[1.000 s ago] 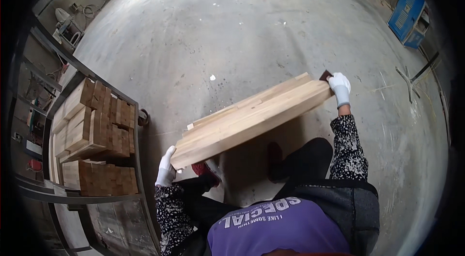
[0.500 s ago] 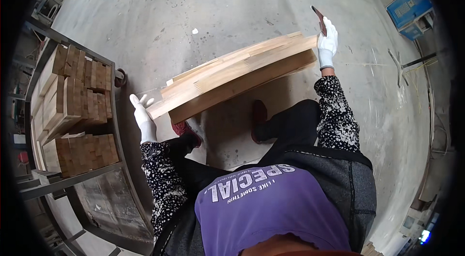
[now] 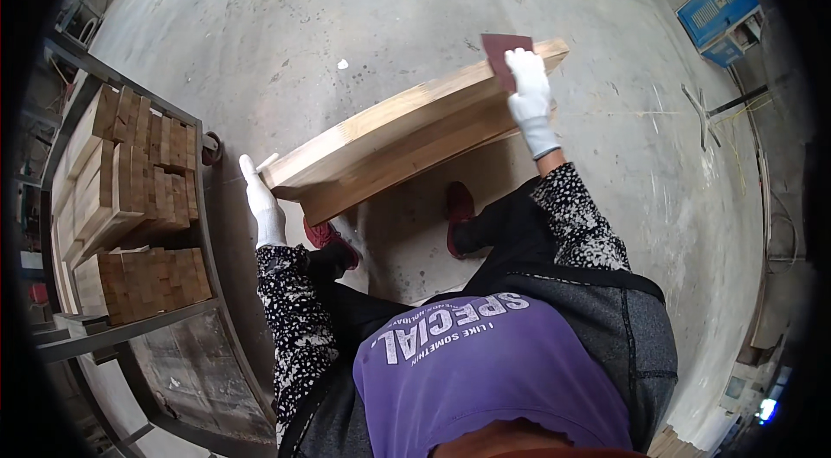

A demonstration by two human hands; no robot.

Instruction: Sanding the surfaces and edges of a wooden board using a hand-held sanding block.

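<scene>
Left hand (image 3: pixel 262 209), white glove, fingers flat and together against near end of wooden plank (image 3: pixel 407 133), held above concrete floor (image 3: pixel 363 16). Right hand (image 3: pixel 528 99), gloved, fingers pressing dark red sandpaper sheet (image 3: pixel 502 51) onto far end. Metal rack (image 3: pixel 130 216) of wood blocks at left.

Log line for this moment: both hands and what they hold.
left hand: flat against near end of wooden board | right hand: on far end, pressing dark red sandpaper sheet | rack of wood blocks: at left
</scene>
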